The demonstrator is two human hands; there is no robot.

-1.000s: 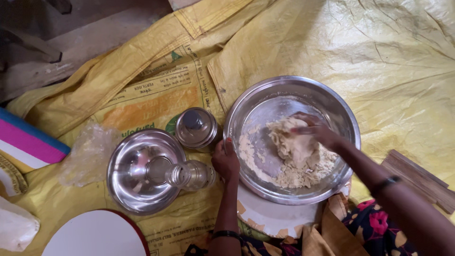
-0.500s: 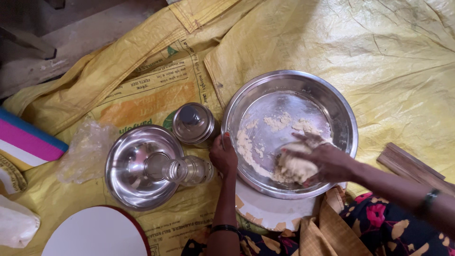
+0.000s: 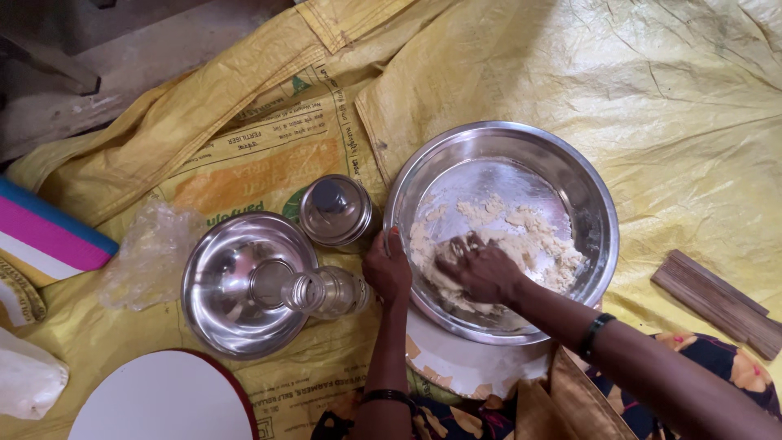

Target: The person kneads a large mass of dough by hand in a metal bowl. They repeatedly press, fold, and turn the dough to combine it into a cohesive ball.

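Head view: right hand [image 3: 481,269] presses closed fingers into soft, crumbly dough [image 3: 521,240] lying beneath and just beyond it in the steel bowl [image 3: 599,204]; left hand [image 3: 387,267] grips the slippery rim beside it.

Two steel bowls [image 3: 501,232] [image 3: 240,285], one lidded steel tin [image 3: 336,210], one glass bottle [image 3: 326,292], two wooden sticks [image 3: 713,301], one clear plastic bag [image 3: 151,253].
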